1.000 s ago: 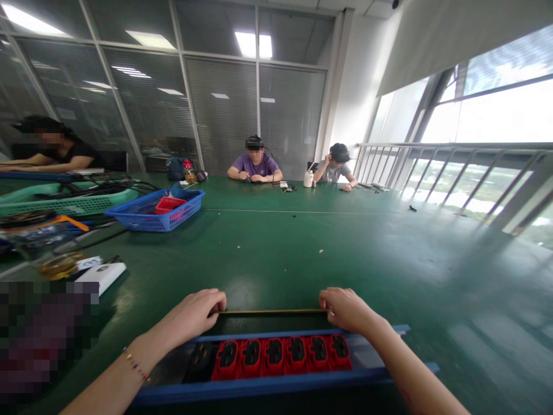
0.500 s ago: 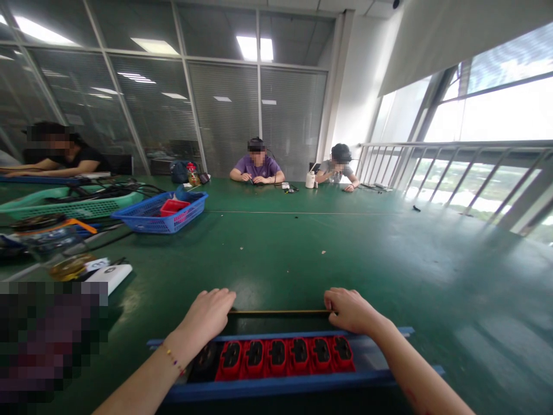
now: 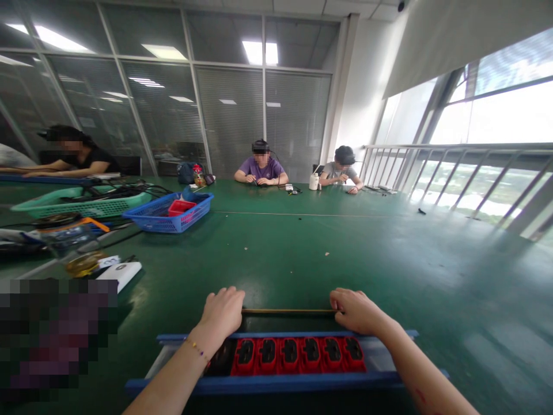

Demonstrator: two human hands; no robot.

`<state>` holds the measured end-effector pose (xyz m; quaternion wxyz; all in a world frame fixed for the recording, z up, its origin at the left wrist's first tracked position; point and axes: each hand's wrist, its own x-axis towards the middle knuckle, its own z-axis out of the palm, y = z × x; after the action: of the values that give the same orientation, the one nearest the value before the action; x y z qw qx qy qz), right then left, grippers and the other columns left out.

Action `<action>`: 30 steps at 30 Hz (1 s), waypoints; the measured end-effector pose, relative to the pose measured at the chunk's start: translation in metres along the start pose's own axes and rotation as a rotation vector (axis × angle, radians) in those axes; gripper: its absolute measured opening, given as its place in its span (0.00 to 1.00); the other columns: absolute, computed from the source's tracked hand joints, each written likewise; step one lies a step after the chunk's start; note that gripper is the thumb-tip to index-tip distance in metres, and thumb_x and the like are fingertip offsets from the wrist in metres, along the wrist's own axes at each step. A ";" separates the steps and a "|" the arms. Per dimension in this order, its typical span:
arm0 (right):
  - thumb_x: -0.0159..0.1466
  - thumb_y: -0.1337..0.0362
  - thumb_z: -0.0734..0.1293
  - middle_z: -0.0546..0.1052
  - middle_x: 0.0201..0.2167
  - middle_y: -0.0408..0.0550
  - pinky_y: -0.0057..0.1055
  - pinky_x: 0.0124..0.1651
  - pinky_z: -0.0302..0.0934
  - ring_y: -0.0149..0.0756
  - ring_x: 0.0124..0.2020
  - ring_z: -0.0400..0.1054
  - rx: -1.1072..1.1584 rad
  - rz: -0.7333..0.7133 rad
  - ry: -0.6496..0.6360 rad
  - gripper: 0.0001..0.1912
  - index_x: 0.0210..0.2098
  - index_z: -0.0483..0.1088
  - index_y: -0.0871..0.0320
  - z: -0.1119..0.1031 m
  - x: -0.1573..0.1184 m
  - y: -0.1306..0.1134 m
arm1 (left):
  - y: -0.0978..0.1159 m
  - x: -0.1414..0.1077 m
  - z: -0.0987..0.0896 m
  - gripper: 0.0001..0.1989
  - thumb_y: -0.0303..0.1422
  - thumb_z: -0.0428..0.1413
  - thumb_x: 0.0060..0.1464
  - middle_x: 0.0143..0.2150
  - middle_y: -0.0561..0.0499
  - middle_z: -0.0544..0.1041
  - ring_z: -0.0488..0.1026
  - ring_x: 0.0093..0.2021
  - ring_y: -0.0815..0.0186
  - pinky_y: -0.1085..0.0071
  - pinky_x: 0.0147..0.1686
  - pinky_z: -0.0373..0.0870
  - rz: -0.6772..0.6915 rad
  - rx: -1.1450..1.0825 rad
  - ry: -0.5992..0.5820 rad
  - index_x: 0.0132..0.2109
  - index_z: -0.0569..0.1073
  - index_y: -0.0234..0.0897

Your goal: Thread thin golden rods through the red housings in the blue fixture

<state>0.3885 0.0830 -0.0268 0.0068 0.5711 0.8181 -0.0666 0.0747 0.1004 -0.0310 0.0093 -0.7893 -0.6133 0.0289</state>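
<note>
A thin, straight tan stick [image 3: 289,312] runs level between my hands, just beyond a long blue-edged tray [image 3: 259,385]. My left hand [image 3: 224,311] is closed round the stick's left end, knuckles up. At the other end, my right hand [image 3: 354,310] grips it with curled fingers. Both fists hide the tips of the stick. Inside the tray sits a row of several red blocks with black centres [image 3: 300,356]. A dark round part [image 3: 222,358] lies left of the row, partly covered by my left forearm.
On the left stand a blue basket [image 3: 170,222] with a red box inside, a green basket [image 3: 82,204] of cables, a glass jar [image 3: 64,233] and a white device [image 3: 123,275]. Several people sit along the far side of the green table [image 3: 276,253].
The whole view has shifted slightly, so everything appears a little further right. Both hands keep their grip on the stick; the tray and blocks look unmoved.
</note>
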 end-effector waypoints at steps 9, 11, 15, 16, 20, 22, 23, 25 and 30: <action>0.60 0.70 0.52 0.71 0.24 0.44 0.28 0.29 0.44 0.35 0.26 0.65 -0.029 0.079 0.041 0.06 0.35 0.57 0.57 -0.005 -0.002 -0.002 | -0.024 0.006 -0.007 0.09 0.24 0.46 0.41 0.33 0.52 0.71 0.68 0.34 0.64 0.70 0.30 0.59 0.183 -0.127 -0.086 0.30 0.67 0.40; 0.59 0.70 0.52 0.69 0.22 0.41 0.28 0.30 0.45 0.33 0.25 0.63 -0.014 0.058 0.109 0.06 0.34 0.56 0.57 -0.009 -0.003 0.000 | -0.029 0.005 -0.014 0.06 0.27 0.47 0.43 0.31 0.53 0.71 0.67 0.31 0.66 0.71 0.29 0.58 0.223 -0.206 -0.092 0.30 0.66 0.40; 0.58 0.71 0.52 0.66 0.22 0.39 0.26 0.30 0.47 0.31 0.25 0.60 0.098 0.007 0.192 0.06 0.33 0.55 0.56 -0.021 -0.006 0.008 | -0.036 -0.003 -0.035 0.09 0.38 0.46 0.51 0.30 0.54 0.70 0.66 0.30 0.68 0.75 0.28 0.59 0.289 -0.519 -0.200 0.34 0.66 0.38; 0.57 0.71 0.52 0.66 0.23 0.39 0.25 0.29 0.48 0.31 0.25 0.60 0.132 -0.005 0.192 0.07 0.33 0.56 0.56 -0.025 -0.009 0.010 | -0.038 -0.005 -0.040 0.12 0.41 0.45 0.52 0.30 0.55 0.70 0.66 0.30 0.69 0.76 0.29 0.59 0.290 -0.590 -0.216 0.35 0.66 0.38; 0.59 0.69 0.54 0.67 0.24 0.40 0.25 0.29 0.50 0.30 0.26 0.60 0.232 -0.095 0.073 0.06 0.35 0.59 0.56 -0.049 -0.028 0.009 | -0.039 -0.018 -0.053 0.18 0.45 0.41 0.54 0.27 0.55 0.66 0.63 0.29 0.69 0.77 0.28 0.58 0.239 -0.695 -0.208 0.32 0.67 0.37; 0.60 0.65 0.56 0.69 0.25 0.41 0.24 0.28 0.51 0.30 0.26 0.61 0.267 -0.146 -0.084 0.07 0.38 0.61 0.55 -0.061 -0.040 0.005 | -0.038 -0.024 -0.056 0.18 0.46 0.43 0.53 0.27 0.55 0.66 0.63 0.29 0.69 0.77 0.28 0.58 0.232 -0.692 -0.231 0.32 0.68 0.37; 0.60 0.62 0.58 0.70 0.27 0.42 0.24 0.28 0.51 0.31 0.27 0.62 0.275 -0.150 -0.148 0.09 0.39 0.62 0.54 -0.067 -0.046 0.002 | -0.038 -0.028 -0.058 0.18 0.46 0.43 0.52 0.28 0.55 0.66 0.63 0.29 0.69 0.78 0.28 0.57 0.238 -0.688 -0.251 0.33 0.68 0.37; 0.59 0.58 0.60 0.71 0.29 0.43 0.25 0.28 0.52 0.33 0.30 0.64 0.277 -0.140 -0.215 0.12 0.41 0.62 0.54 -0.076 -0.055 -0.005 | -0.040 -0.035 -0.063 0.17 0.46 0.44 0.52 0.28 0.55 0.66 0.63 0.29 0.70 0.78 0.27 0.57 0.262 -0.678 -0.289 0.32 0.68 0.37; 0.58 0.57 0.60 0.73 0.30 0.44 0.26 0.30 0.54 0.35 0.32 0.66 0.298 -0.126 -0.275 0.17 0.46 0.61 0.53 -0.081 -0.060 -0.020 | -0.049 -0.048 -0.071 0.15 0.45 0.46 0.51 0.26 0.56 0.66 0.62 0.26 0.71 0.78 0.24 0.58 0.287 -0.671 -0.428 0.37 0.67 0.40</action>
<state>0.3960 0.0293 0.0612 0.0294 0.4991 0.8246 -0.2645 0.0192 0.0679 0.0443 -0.3798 -0.8022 -0.4606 -0.0082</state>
